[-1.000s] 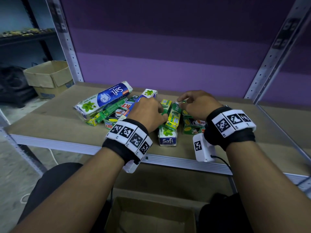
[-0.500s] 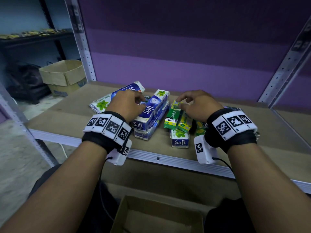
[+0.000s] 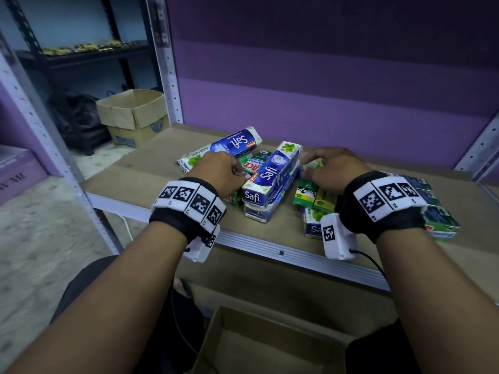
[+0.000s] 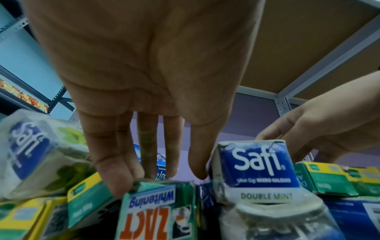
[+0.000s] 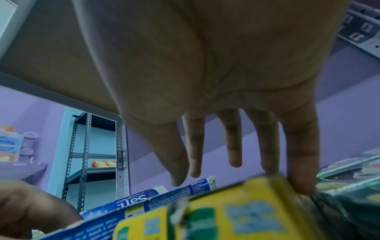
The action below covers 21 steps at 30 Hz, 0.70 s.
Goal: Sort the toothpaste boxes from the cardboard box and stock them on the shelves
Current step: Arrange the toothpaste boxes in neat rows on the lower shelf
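Both hands are spread flat over the pile, left hand [image 3: 220, 171] fingertips on the ZACT box [image 4: 158, 209], right hand [image 3: 333, 168] seemingly touching a yellow-green box [image 5: 236, 216], probably to separate brands.

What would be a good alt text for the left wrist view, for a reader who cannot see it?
Seen from the wrist, the left hand reaches down with straight fingers touching the top of a green ZACT Whitening box. A blue Safi Double Mint box stands just to its right, with yellow-green boxes around and the right hand beyond.
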Each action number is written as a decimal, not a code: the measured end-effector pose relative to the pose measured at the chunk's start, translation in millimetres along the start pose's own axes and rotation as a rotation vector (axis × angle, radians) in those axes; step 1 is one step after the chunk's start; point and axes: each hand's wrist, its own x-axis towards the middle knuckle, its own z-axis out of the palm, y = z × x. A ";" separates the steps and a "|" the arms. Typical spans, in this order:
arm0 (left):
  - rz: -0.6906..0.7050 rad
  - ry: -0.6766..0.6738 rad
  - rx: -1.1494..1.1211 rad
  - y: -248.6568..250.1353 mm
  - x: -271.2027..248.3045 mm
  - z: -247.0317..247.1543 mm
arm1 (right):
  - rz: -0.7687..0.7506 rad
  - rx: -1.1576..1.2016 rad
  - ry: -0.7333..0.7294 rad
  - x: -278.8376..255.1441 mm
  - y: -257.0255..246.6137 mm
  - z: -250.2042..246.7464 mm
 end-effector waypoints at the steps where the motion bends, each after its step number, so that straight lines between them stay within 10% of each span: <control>1: -0.002 -0.007 0.011 -0.1 1.0 -0.3 | -0.007 0.016 0.008 -0.6 0.0 0.2; 21: -0.007 -0.047 -0.009 -10.6 7.7 1.1 | -0.308 -0.014 -0.035 -8.2 -22.7 18.1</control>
